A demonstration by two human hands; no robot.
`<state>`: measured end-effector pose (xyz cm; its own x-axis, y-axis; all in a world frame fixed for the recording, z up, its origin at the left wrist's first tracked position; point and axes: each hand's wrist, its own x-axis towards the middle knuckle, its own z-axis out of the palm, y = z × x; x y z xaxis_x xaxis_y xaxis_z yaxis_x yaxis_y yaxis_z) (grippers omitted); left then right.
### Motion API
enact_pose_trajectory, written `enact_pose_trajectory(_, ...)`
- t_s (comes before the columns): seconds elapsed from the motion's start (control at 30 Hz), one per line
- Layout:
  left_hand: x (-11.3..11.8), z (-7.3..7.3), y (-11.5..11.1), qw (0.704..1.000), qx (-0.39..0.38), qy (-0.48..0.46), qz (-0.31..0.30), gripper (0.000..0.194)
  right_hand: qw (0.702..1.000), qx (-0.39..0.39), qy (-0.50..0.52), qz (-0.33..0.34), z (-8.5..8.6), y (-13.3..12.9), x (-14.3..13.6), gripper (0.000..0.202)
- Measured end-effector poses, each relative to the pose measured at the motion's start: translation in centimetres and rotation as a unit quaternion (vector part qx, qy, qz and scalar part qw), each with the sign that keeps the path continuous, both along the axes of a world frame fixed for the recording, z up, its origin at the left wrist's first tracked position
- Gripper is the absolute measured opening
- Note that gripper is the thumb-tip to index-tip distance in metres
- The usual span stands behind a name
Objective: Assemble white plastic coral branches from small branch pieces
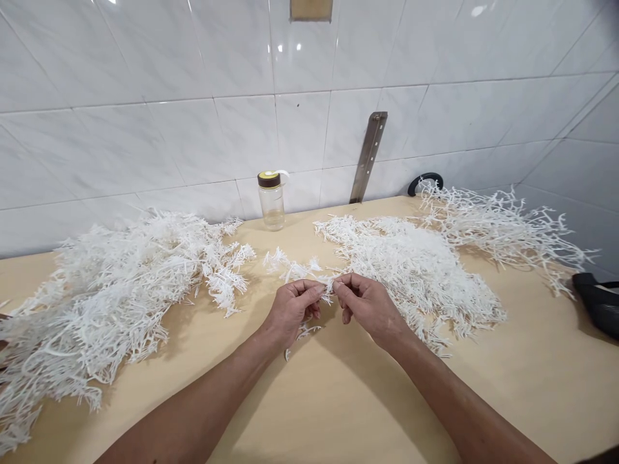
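Both hands meet at the middle of the wooden surface. The left hand and the right hand each pinch one end of a small white plastic sprig between thumb and fingertips — a narrow, closed grip on both sides, likely so the piece can be pulled or snapped where the fingers meet. A loose bit hangs below the left hand (its shape is hard to make out). A large heap of sprigs lies to the left, another heap just beyond the right hand, with branching stems farther right. A clear jar stands by the tiled wall — well apart, nothing blocking the hands.
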<state>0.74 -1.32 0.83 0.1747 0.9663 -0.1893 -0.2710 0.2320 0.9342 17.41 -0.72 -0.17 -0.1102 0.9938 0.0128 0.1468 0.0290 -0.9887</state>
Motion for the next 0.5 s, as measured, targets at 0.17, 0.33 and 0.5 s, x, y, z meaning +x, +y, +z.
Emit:
enact_pose_trajectory(0.17, 0.2, 0.2, -0.2, 1.000, 0.008, 0.013, 0.015, 0.030, 0.997, -0.056, 0.040, 0.035, 0.3, 0.0, 0.1, 0.038)
enact_pose_trajectory(0.33, 0.5, -0.1, -0.2, 0.997, 0.043, 0.025, 0.053, 0.029, 0.983, -0.140, 0.097, 0.075, 0.6, -0.1, 0.2, 0.041)
enact_pose_trajectory(0.5, 0.7, -0.8, -0.5, 0.992, 0.066, 0.082, 0.063, 0.031, 0.967, -0.196, 0.138, 0.084, 0.5, 0.1, 0.3, 0.039)
